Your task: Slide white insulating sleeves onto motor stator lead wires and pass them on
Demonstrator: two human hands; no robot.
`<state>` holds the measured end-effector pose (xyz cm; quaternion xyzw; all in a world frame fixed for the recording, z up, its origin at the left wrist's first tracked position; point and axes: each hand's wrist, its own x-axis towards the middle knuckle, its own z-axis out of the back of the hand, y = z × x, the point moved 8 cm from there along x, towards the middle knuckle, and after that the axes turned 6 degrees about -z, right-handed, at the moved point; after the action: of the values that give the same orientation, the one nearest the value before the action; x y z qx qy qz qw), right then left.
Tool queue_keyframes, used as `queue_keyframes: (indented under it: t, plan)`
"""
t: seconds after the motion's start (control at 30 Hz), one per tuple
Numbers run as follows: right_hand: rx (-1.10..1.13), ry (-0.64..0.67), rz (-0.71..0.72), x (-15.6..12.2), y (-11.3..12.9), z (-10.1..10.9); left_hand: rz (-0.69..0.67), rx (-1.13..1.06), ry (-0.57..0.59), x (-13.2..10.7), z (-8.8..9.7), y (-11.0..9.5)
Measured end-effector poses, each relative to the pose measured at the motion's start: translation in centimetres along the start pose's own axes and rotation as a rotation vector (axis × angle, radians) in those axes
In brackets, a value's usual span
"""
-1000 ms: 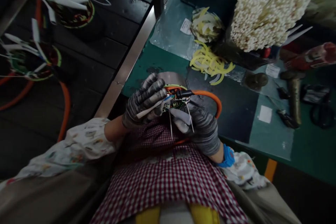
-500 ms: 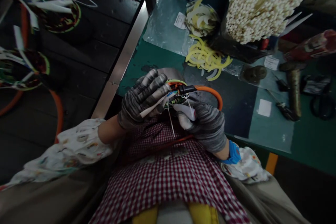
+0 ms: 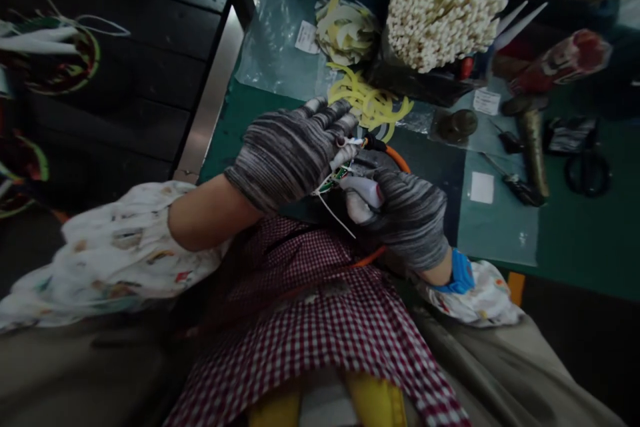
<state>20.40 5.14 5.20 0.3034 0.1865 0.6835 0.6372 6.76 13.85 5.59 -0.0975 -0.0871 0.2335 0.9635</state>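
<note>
Both hands wear grey striped gloves and meet over my lap at the near edge of a green table point(image 3: 575, 240). My left hand point(image 3: 293, 150) is closed over a small coil of coloured wires point(image 3: 336, 178) with an orange cable point(image 3: 395, 157) running out of it. My right hand point(image 3: 400, 210) is closed on the same bundle from the right, thumb pressed on it. A thin white cable tie tail point(image 3: 337, 217) hangs down between the hands. The coil is mostly hidden by the fingers.
A big bundle of white cable ties point(image 3: 445, 3) stands at the back. Yellow strips point(image 3: 367, 103) lie on a plastic sheet. Scissors point(image 3: 587, 170), a dark tool point(image 3: 533, 153) and a white label point(image 3: 483, 187) lie at right. Finished coils point(image 3: 55, 60) sit on the dark surface at left.
My left hand has rolled over the coil so its back faces up. The view has shifted so the table things sit further left and higher.
</note>
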Motion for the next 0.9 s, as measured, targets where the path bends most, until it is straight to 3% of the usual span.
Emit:
queue_keyframes:
  t: [0.17, 0.33, 0.47, 0.53, 0.6, 0.8, 0.9]
  plan:
    - [-0.126, -0.001, -0.132, 0.6, -2.6, 0.0, -0.023, 0.093, 0.065, 2.9, 0.4, 0.9]
    - [-0.252, -0.095, -0.017, 1.3, -2.5, -0.5, 0.015, 0.173, 0.099, 5.2, 0.9, 0.6]
    - [-0.294, -0.128, 0.024, 1.3, -2.2, -0.5, 0.183, 0.178, 0.299, 6.5, 0.9, 0.3]
    - [-0.245, -0.117, -0.008, 1.1, -2.5, -0.4, 0.258, 0.174, 0.397, 6.7, 1.2, 0.1]
    - [-0.139, -0.106, -0.072, 0.6, -3.2, 0.0, 0.278, 0.167, 0.425, 6.8, 1.7, -0.1]
    - [0.245, -0.320, -0.397, -1.8, -8.7, 3.9, 0.230, 0.137, 0.517, 4.8, 1.5, -0.7]
    - [0.283, -0.409, -0.460, -0.4, -13.0, 6.0, 0.246, 0.125, 0.473, 2.6, 0.9, -0.6]
